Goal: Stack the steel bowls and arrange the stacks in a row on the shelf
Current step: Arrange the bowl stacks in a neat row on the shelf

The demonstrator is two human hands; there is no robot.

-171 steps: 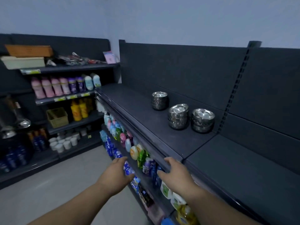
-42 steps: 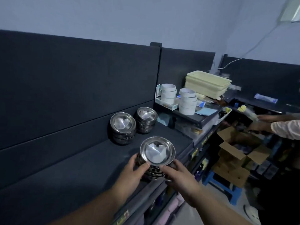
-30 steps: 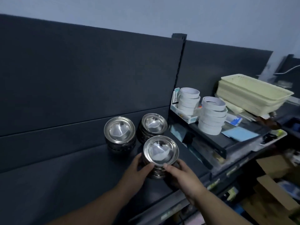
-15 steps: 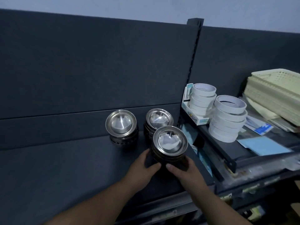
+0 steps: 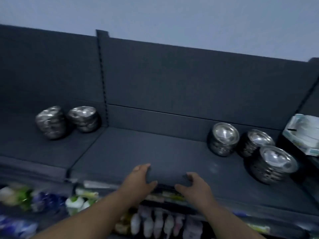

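While both hands hang empty over the front lip of the shelf (image 5: 138,149), the steel bowls sit in two groups, one to either side of them. Well out to the left of the left hand (image 5: 139,180) and farther back, the far-left stack (image 5: 50,122) and the second stack (image 5: 83,119) stand just beside each other by the back panel, across the upright post (image 5: 103,83) that divides the shelf. The left hand has its fingers loosely bent and grips nothing; whether it touches the lip I cannot tell through the blur. The right hand (image 5: 193,186), close beside it, is likewise slack and unladen, thumb spread. Beyond and to the right of the right hand, the third stack (image 5: 222,139) and the fourth stack (image 5: 255,142) stand side by side near the back panel, while the front stack (image 5: 272,165) sits nearer the person, just beside the fourth and out of line with both. The row's long axis runs left to right along the back panel, so I judge the front stack needs shifting into that line. The right hand is the nearer one for it, the left hand for the pair across the post.
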